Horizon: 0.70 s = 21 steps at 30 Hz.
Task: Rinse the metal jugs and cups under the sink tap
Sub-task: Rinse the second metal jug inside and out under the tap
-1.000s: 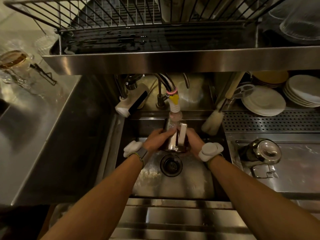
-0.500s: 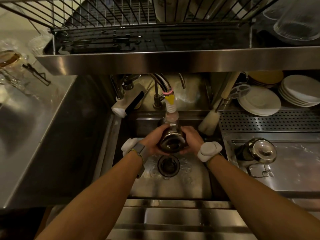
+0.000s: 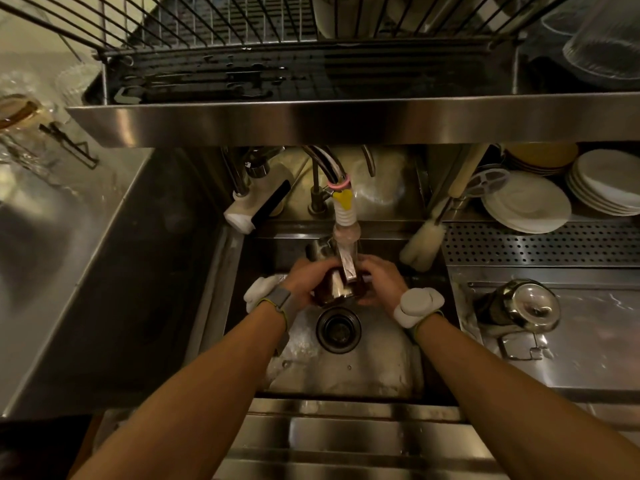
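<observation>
Half a second ago the metal jug [image 3: 337, 271] was tipped with its round mouth facing the camera, held under the tap nozzle [image 3: 344, 216]. Now it is turned so its flat handle faces up and its mouth can no longer be seen, much as it was a full second ago. The left hand [image 3: 304, 282] and right hand [image 3: 381, 282], which cupped the rim from both sides, now wrap the jug's body. Water is spread wider over the sink floor [image 3: 346, 375] near the drain [image 3: 338, 329].

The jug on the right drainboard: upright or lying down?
Lying down. The jug rests on its side on the drainboard, domed shiny end toward the camera.
</observation>
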Available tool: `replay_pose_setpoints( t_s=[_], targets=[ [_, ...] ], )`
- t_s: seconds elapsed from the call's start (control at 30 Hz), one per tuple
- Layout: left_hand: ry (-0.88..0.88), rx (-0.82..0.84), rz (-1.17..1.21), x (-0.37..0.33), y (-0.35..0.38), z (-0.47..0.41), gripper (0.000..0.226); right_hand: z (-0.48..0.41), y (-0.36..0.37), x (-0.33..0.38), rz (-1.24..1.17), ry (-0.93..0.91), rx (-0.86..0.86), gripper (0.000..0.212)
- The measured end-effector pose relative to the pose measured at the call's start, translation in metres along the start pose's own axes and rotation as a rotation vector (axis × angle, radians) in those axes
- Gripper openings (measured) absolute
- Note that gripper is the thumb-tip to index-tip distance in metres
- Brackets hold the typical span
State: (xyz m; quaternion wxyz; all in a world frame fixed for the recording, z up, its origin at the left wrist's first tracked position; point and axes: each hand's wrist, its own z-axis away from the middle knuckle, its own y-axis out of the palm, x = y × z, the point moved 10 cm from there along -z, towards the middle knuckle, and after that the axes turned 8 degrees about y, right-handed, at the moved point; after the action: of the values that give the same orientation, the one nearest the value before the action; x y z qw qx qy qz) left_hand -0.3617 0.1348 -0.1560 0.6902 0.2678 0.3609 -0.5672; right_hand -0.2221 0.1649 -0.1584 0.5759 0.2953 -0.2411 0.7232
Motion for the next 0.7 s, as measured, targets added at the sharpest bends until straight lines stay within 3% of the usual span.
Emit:
replay_pose_setpoints(
  t_s=[0.07, 0.13, 0.17, 0.3, 0.37, 0.5, 0.7],
  targets=[
    [0.040, -0.032, -0.028, 0.000, -0.005, -0.003, 0.039, 0.003, -0.009, 0.017, 0.039, -0.142, -0.098, 0.016],
    [0.081, -0.053, -0.069, -0.003, -0.009, -0.006, 0.064, 0.007, -0.006, 0.027, 0.002, -0.185, -0.103, 0.020],
    [0.092, -0.052, -0.087, -0.003, -0.009, -0.007, 0.061, 0.008, 0.001, 0.027, -0.039, -0.166, -0.062, 0.022],
    [0.050, 0.012, -0.061, -0.007, -0.007, -0.003, 0.018, 0.009, 0.017, 0.029, -0.156, -0.121, 0.039, 0.021],
    [0.037, -0.021, -0.110, -0.008, -0.016, -0.002, 0.011, 0.010, 0.024, 0.025, -0.245, -0.068, 0.118, 0.026],
    [0.102, -0.158, -0.226, -0.011, -0.046, -0.002, 0.041, 0.014, 0.041, 0.019, -0.379, 0.024, 0.249, 0.035],
    [0.154, -0.165, -0.326, -0.014, -0.051, 0.002, 0.048, 0.016, 0.031, 0.023, -0.439, -0.031, 0.214, 0.038]
  ],
)
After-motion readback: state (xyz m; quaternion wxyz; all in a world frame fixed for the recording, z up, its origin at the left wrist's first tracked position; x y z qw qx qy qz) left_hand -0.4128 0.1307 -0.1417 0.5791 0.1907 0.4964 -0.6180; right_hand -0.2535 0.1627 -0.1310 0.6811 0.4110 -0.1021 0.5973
